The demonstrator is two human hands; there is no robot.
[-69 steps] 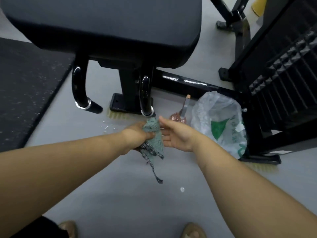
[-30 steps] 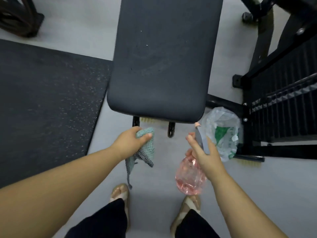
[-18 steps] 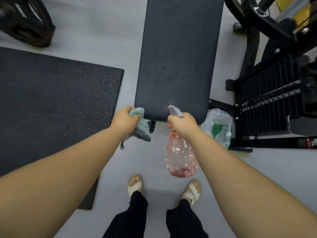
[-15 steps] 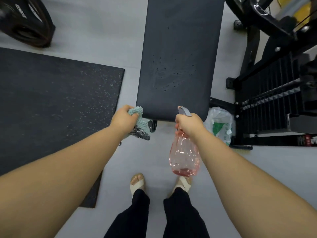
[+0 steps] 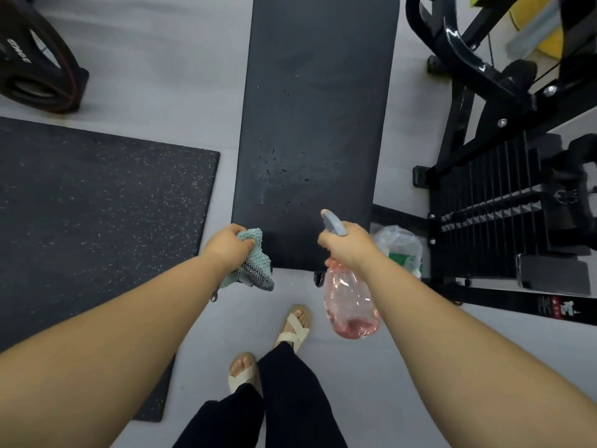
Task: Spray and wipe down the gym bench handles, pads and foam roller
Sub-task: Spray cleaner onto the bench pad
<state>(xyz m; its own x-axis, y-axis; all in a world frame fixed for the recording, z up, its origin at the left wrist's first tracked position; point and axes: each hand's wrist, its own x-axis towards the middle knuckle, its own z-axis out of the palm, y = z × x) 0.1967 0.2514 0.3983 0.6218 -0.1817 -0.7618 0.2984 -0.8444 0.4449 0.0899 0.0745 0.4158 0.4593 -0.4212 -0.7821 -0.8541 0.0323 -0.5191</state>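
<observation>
Spraying step — right hand (image 5: pixel 347 245) grips pink spray bottle (image 5: pixel 350 305), nozzle aimed at bench pad (image 5: pixel 318 92), droplets visible. Left hand (image 5: pixel 227 247) clutches cloth (image 5: pixel 253 263) — next: wipe pad.

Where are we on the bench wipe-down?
Sprayed: droplets speckle the bench pad. In hand: right hand grips the pink spray bottle, nozzle toward the pad; left hand holds the green cloth at the pad's near edge. Left: wiping the droplets; other parts can't be judged here.

We stand over the pad (image 5: pixel 316 108) now; our right hand (image 5: pixel 347 245) has the spray bottle (image 5: pixel 350 302) off the floor (image 5: pixel 168 76), and our left hand (image 5: pixel 227 248) brings the cloth (image 5: pixel 255 263) up.
</observation>
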